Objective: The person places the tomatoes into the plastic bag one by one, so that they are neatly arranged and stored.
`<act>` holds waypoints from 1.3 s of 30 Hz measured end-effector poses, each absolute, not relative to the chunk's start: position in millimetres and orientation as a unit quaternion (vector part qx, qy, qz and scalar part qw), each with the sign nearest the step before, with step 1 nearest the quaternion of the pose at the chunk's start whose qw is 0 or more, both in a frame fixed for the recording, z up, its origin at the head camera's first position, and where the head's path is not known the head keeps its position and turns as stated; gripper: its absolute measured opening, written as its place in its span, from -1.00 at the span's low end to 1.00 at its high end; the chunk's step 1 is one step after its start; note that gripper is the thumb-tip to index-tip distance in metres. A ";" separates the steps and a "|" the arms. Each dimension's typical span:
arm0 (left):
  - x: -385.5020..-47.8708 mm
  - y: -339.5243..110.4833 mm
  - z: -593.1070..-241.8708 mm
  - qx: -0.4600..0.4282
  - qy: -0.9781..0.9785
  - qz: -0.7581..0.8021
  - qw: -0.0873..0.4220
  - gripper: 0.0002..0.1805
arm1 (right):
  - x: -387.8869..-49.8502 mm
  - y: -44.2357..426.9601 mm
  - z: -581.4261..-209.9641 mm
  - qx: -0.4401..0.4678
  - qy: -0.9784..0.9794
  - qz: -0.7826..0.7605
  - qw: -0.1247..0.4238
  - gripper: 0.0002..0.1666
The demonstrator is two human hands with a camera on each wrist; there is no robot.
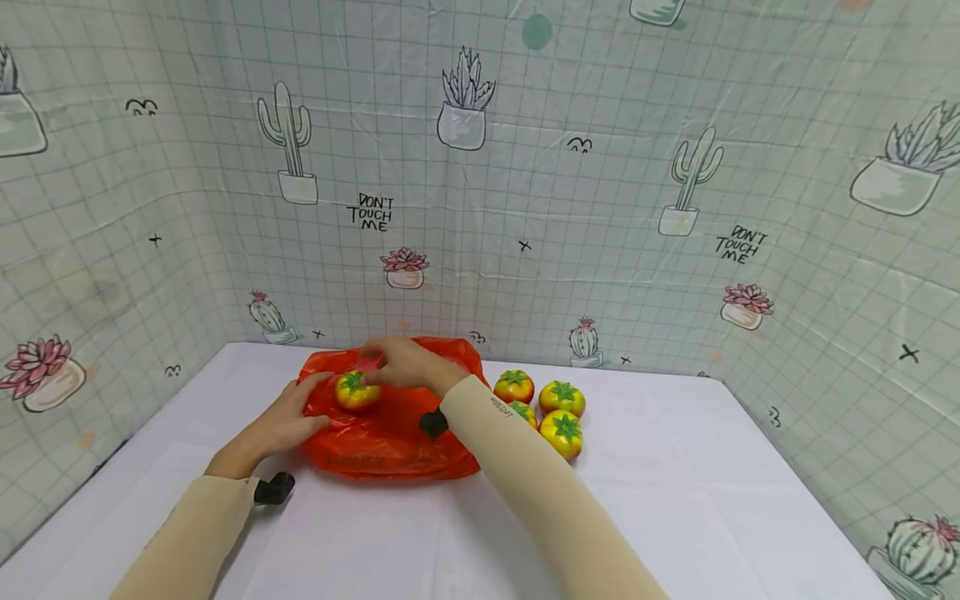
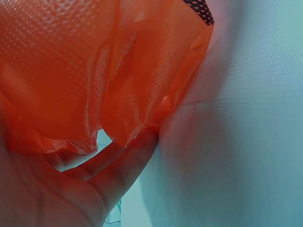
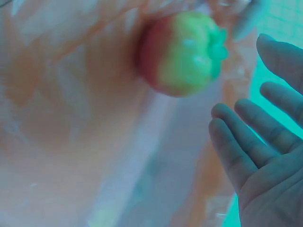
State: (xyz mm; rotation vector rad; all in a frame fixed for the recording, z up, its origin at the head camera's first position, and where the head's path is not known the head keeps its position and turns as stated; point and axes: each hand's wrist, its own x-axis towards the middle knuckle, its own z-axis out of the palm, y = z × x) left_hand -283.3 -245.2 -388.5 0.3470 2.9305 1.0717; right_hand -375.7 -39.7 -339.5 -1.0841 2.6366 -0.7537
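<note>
A yellow-and-red tomato [image 1: 357, 392] with a green star-shaped top sits on the red plastic bag [image 1: 390, 446], towards its left side. My right hand [image 1: 405, 364] is over the bag beside this tomato. In the right wrist view its fingers [image 3: 253, 142] are extended and apart from the tomato [image 3: 182, 54]. At the bag's left edge, my left hand [image 1: 285, 419] has its thumb and fingers spread. The left wrist view shows its fingers [image 2: 125, 168] against the bag's thin crinkled film [image 2: 128, 75]; the thumb is hidden there.
Several more tomatoes [image 1: 561, 433] stand in a group right of the bag, one partly hidden by the right sleeve [image 1: 517, 458]. A white cloth [image 1: 675, 500] covers the table. Walls of grid-patterned fabric [image 1: 525, 200] with cactus prints rise at the back and sides.
</note>
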 end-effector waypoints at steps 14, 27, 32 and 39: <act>-285.5 -244.3 -388.0 0.114 0.933 0.340 -0.001 -0.23 | -357.6 -22.8 -313.6 -0.390 0.874 -0.275 0.090 -0.44; -283.1 -244.2 -389.8 0.104 0.935 0.339 0.013 -0.21 | -328.0 -0.5 -304.4 -0.457 0.848 -0.263 0.062 -0.48; -282.7 -243.1 -390.8 0.103 0.935 0.339 0.014 -0.21 | -317.4 11.8 -303.9 -0.459 0.850 -0.254 0.048 -0.50; -282.5 -243.2 -389.8 0.099 0.935 0.340 0.014 -0.21 | -305.4 31.3 -304.3 -0.460 0.848 -0.258 0.045 -0.48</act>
